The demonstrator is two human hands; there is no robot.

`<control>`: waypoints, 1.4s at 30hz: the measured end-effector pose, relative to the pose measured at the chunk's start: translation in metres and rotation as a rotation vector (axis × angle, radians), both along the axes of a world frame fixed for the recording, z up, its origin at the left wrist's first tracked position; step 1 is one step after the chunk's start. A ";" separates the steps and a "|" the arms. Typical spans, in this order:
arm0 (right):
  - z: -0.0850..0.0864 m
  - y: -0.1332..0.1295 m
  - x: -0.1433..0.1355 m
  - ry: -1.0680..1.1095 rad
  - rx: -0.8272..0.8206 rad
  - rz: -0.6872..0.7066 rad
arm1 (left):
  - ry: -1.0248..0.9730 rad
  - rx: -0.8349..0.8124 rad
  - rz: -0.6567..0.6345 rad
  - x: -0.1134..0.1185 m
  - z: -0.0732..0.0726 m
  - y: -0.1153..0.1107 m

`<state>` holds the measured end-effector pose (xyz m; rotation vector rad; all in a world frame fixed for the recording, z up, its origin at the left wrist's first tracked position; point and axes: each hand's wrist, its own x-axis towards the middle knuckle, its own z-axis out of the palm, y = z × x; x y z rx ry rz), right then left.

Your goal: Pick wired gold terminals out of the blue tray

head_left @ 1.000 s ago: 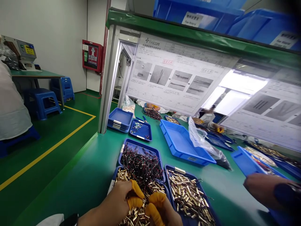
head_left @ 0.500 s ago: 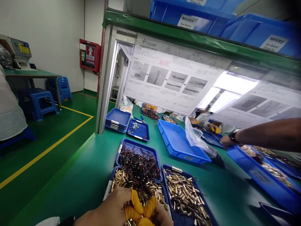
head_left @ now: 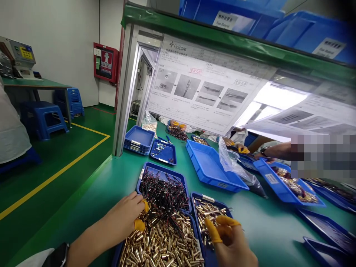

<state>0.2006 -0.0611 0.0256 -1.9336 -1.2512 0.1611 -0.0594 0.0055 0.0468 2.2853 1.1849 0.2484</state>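
- Pinched between the yellow-capped thumb and forefinger, the left hand (head_left: pixel 125 215) grips at the near left edge of the black wire leads (head_left: pixel 164 193); whether a single lead is caught between the pads cannot be told.
- Those leads fill a blue tray (head_left: pixel 155 171) just far of the hand and spill over onto the brass sleeves (head_left: pixel 164 244), which are heaped in the nearest tray, under and right of the left wrist.
- Right hand (head_left: pixel 232 243) hovers low at the near edge, its thumb and forefinger in yellow finger cots, parted and holding nothing, above the near right corner of a second tray of brass parts (head_left: pixel 211 215).
- A dark watch (head_left: pixel 57 256) sits on the left wrist.
- Farther off on the green bench (head_left: pixel 116 185) lie an empty blue tray (head_left: pixel 214 170), a stack of blue trays (head_left: pixel 139 140) and a clear plastic bag (head_left: pixel 233 163).
- At the right, another person's arm (head_left: pixel 278 151) reaches to a tilted blue tray (head_left: pixel 283 183).
- Overhead hangs an instruction sheet (head_left: pixel 203 92).
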 end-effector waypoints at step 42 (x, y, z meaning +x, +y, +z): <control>-0.043 0.005 -0.069 0.684 -0.037 0.514 | -0.564 -0.161 0.056 0.038 -0.024 -0.024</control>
